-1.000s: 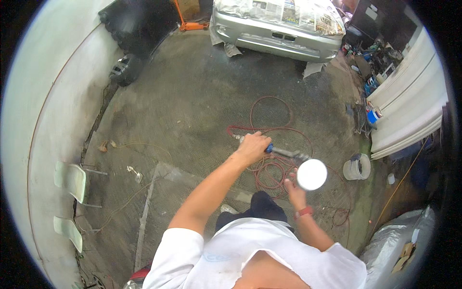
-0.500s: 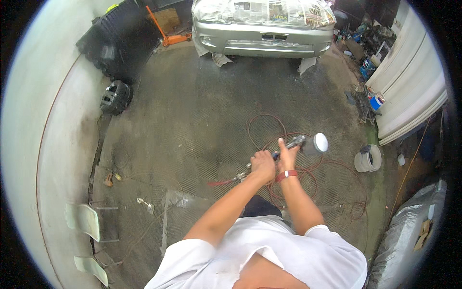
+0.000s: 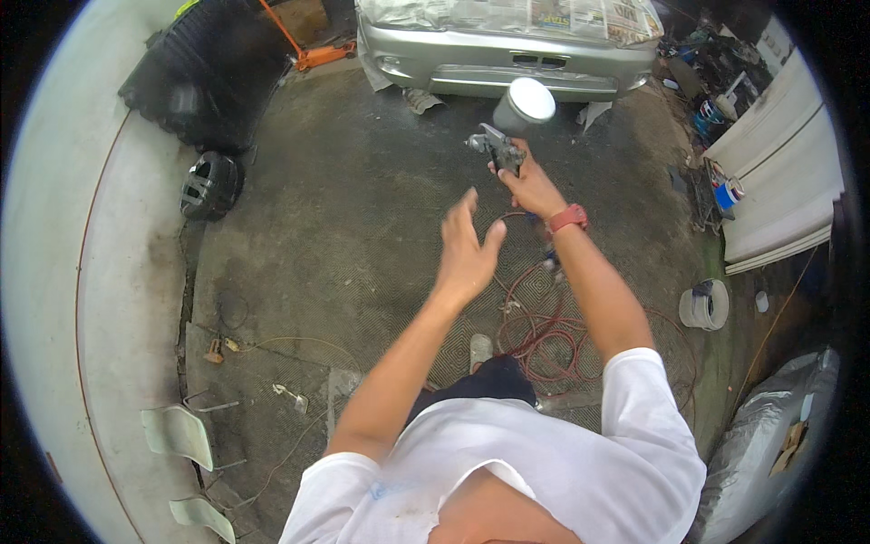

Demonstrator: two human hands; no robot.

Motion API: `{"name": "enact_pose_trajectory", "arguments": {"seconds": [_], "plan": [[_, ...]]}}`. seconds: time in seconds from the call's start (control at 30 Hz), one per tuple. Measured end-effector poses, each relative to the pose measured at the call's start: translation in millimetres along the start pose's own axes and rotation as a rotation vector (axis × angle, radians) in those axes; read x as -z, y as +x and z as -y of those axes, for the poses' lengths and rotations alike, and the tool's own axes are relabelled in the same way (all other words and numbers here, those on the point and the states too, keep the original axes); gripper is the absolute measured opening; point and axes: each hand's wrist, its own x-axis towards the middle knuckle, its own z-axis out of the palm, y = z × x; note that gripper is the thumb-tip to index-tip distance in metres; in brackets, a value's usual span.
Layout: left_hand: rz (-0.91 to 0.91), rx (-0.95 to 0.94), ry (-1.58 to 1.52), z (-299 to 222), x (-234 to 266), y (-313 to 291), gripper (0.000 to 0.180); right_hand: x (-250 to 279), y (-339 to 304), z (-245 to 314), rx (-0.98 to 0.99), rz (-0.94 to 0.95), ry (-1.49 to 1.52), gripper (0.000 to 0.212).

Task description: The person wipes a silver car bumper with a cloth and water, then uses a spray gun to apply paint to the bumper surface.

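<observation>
"Right hand (image 3: 535, 190): what has it?"
"A spray gun (image 3: 498, 150), its lidded cup (image 3: 523, 106) blocking part of a silver bumper (image 3: 444, 59)."
"Around them?"
"Red hose (image 3: 536, 344) looped on the floor (image 3: 335, 218), a white bucket (image 3: 693, 310) off right."
"And the grip?"
"Fingers curled round the gun's handle; left hand (image 3: 466, 251) spread wide, near it."

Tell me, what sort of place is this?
Probably a car-painting garage: there's a silver car partly covered with newspaper, an orange floor jack, and a spray gun in the person's right hand.
</observation>
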Motion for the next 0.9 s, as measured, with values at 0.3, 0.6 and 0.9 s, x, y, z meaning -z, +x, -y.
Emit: {"name": "enact_pose_trajectory", "arguments": {"seconds": [0.3,0.6,0.9], "plan": [[0.019,-0.749,0.415,3,199,76,0.063,-108,-49,57,0.366,0.384,-0.377,0.051],[0.325,-0.513,0.316,172,298,14,0.037,-324,-91,98,-0.037,0.66,-0.193,0.056],[0.105,-0.387,0.105,220,384,57,0.038,-447,-18,101,-0.012,0.558,-0.176,0.057]]}}
